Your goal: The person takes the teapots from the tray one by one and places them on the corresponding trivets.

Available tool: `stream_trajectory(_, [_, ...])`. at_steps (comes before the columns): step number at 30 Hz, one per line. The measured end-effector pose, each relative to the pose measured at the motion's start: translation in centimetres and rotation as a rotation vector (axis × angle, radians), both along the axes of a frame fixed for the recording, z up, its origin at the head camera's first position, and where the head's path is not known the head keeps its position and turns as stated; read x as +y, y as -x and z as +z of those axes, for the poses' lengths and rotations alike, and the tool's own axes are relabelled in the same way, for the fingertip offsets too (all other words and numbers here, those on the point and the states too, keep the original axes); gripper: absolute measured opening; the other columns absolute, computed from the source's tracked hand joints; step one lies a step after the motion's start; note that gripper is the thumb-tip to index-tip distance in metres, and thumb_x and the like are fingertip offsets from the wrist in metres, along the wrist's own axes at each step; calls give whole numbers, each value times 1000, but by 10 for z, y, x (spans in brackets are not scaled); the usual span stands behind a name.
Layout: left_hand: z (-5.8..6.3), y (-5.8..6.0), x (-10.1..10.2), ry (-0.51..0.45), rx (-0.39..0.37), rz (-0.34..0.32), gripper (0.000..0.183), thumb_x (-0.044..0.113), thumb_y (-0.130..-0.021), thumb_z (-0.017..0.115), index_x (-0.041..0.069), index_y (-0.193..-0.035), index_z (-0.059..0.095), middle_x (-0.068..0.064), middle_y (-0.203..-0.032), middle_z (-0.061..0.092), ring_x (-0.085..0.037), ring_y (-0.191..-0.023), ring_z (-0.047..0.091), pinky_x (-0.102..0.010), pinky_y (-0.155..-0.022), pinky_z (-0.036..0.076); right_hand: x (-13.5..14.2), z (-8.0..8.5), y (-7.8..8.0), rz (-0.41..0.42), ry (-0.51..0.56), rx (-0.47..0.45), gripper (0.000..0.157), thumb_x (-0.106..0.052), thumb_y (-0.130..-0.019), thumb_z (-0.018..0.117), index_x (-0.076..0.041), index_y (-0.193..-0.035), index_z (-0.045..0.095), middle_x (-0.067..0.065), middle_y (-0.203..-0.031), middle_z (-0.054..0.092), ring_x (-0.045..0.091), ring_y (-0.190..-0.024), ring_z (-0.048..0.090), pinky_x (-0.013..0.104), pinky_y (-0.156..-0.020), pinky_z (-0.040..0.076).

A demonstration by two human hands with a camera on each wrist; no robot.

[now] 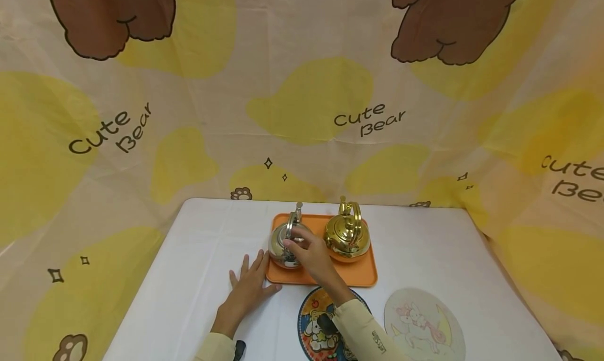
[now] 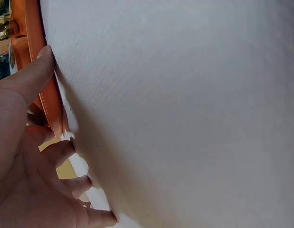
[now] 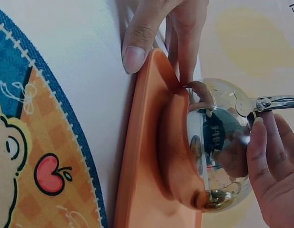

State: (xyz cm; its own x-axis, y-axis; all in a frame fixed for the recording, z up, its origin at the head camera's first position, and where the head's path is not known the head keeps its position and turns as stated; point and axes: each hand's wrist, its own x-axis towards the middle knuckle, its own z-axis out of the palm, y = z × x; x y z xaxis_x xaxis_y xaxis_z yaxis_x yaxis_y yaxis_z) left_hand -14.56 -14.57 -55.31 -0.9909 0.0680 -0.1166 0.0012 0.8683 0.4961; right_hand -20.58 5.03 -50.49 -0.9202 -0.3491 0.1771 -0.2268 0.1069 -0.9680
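Note:
A shiny silver teapot [image 1: 278, 253] stands on the left part of an orange tray [image 1: 311, 280]. My right hand [image 1: 313, 253] is over its top. The thumb and fingers close in on the lid beneath the raised handle [image 3: 282, 101]; the lid's knob is hidden by them. My left hand [image 1: 250, 287] lies at the tray's front left corner with its fingers spread. In the left wrist view its thumb [image 2: 37, 76] touches the tray's side, while several fingertips rest on the white tabletop. A gold teapot [image 1: 346, 243] with its handle raised stands on the right part of the tray.
A round mat with colourful cartoon figures [image 1: 311, 319] lies before the tray, partly under my right forearm. To its right is a pale round mat [image 1: 420, 324]. A printed curtain [image 1: 302, 99] hangs behind the white table [image 1: 198, 251] and along its sides.

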Motion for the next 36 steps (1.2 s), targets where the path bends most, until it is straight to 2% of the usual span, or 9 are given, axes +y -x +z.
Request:
stream_trajectory(3, [0, 0, 0, 0, 0, 0, 97, 47, -91, 81, 7, -165, 35, -20, -172, 31, -60, -156, 16, -91, -111, 6, 0, 0, -1, -6, 0, 0, 37, -19, -104, 70, -12, -141, 67, 17, -136, 67, 41, -102, 73, 62, -80, 61])
stream_trajectory(10, [1, -1, 0, -2, -3, -1, 96, 47, -91, 81, 7, -166, 34, -20, -172, 31, -60, -157, 15, -91, -111, 6, 4, 0, -2, -13, -7, 1, 38, -27, -104, 71, -16, -140, 70, 10, -133, 69, 35, -99, 71, 55, -79, 62])
stream_trajectory(20, [1, -2, 1, -7, -7, 3, 97, 46, -91, 81, 8, -166, 33, -20, -172, 30, -60, -157, 14, -91, -111, 4, 8, 1, -4, -8, 0, -23, 41, -27, -104, 71, -15, -143, 69, 12, -130, 71, 37, -97, 71, 46, -75, 63])
stream_trajectory(27, [2, -1, 1, -4, -6, 3, 98, 47, -91, 81, 9, -167, 32, -20, -173, 30, -60, -157, 14, -91, -111, 4, 12, 1, -5, -7, 24, -65, 41, -29, -105, 70, -17, -143, 69, 10, -133, 70, 31, -99, 69, 51, -81, 63])
stream_trajectory(36, [2, -1, 1, 3, -4, 0, 98, 48, -91, 81, 7, -166, 33, -20, -173, 30, -60, -157, 14, -91, -111, 5, 14, 4, -5, 6, 27, -58, 41, -25, -105, 69, -14, -144, 68, 12, -131, 71, 30, -100, 69, 52, -83, 63])
